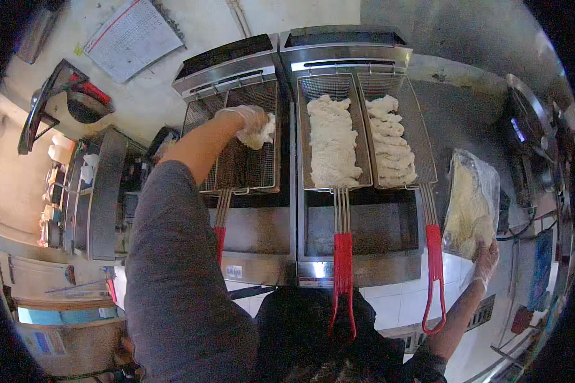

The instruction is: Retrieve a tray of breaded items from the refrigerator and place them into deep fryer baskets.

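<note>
My left hand [249, 119], in a clear plastic glove, holds a piece of pale coated food [258, 136] over a wire fryer basket [254, 167] at the left. My right hand [486, 258], also gloved, grips the near end of a clear tray or bag [472, 201] with pale, flour-like contents, at the right. Between my hands, two more wire baskets hold rows of white-coated pieces: a full-looking row [333, 143] in the middle basket and a second row [390, 139] along the left side of the right basket.
Red basket handles [342, 268] point toward me from the twin steel deep fryer [359, 275]. A paper sheet with writing [134, 40] hangs on the wall at the upper left. A shelf unit [103, 191] stands at the left. A metal appliance [532, 115] is at the far right.
</note>
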Tool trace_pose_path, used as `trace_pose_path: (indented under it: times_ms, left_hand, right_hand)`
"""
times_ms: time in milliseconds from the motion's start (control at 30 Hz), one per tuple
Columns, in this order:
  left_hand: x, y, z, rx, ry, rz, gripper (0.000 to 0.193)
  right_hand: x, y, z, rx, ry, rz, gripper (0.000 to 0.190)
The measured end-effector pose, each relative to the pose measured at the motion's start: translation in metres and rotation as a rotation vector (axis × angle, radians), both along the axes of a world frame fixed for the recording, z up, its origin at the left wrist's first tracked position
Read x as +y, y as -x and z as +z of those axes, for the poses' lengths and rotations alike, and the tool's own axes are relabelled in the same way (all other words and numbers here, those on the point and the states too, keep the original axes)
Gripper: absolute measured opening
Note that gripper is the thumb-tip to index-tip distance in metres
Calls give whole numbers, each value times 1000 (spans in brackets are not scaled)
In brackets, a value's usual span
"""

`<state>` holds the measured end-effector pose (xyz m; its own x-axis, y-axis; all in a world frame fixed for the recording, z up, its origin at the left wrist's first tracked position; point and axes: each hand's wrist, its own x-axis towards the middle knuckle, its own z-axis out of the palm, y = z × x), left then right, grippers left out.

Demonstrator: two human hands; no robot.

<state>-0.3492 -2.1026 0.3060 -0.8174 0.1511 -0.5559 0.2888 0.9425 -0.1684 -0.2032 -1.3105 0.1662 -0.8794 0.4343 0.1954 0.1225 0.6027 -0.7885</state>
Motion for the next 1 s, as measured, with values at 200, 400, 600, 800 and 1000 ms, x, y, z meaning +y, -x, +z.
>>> trace_pose_path:
  times_ms: [200,400,600,800,1000]
  left_hand:
    - [6,0,-2,-28,-32,156,40]
    - [-38,8,-20,326,59,78,29]
    - [17,-7,13,-58,0,286,46]
    - [-17,-5,-45,-41,-110,-461,73]
    - [-31,-20,-37,107,-77,108,41]
  right_hand:
    - [-47,0,41,-166,116,-64,45]
    - [-55,2,45,-158,320,61,50]
    - [-43,-12,47,-204,301,-25,56]
    - [5,-3,-6,4,12,29,49]
    - [-36,1,23,-292,313,28,46]
